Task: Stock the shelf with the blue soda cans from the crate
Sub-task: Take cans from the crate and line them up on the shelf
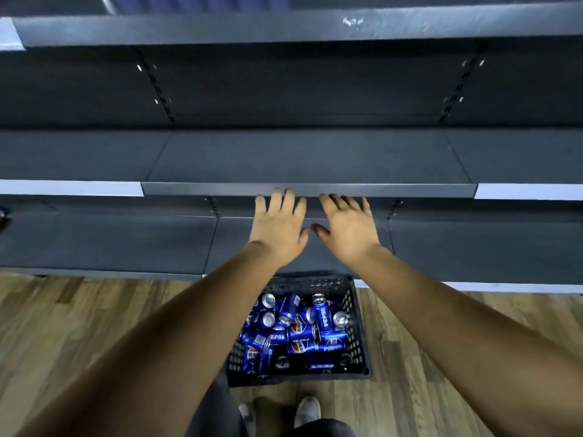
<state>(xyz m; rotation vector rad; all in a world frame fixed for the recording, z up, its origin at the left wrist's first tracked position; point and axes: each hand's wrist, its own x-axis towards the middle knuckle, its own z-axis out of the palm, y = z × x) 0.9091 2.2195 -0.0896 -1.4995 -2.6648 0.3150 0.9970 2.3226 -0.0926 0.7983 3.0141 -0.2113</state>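
Reaching out side by side, both of the person's bare arms stretch toward the dark shelving unit, palms facing down and fingers spread. The left hand (279,227) is empty and flat, its fingertips overlapping the front lip of the middle shelf (309,159) as seen from above, though whether they actually touch that edge I cannot tell. The right hand (348,228) is likewise released and holds nothing, its fingers fanned just under the same lip, thumb angled inward until it nearly meets the left thumb. The middle shelf is a flat grey board with pale price strips on its front edge to either side. Another shelf runs above it, and a lower shelf (110,244) sits below the hands, close to the floor. Down between the forearms, a black plastic crate (358,339) with perforated walls stands on the wooden floor (94,313), pushed up against the base of the unit. Inside it lie the blue soda cans (299,329), jumbled together in a heap, some on their sides with the logo showing, a few upright with silver tops facing up. At the bottom of the view, the person's shoes (307,411) stand just in front of the crate.
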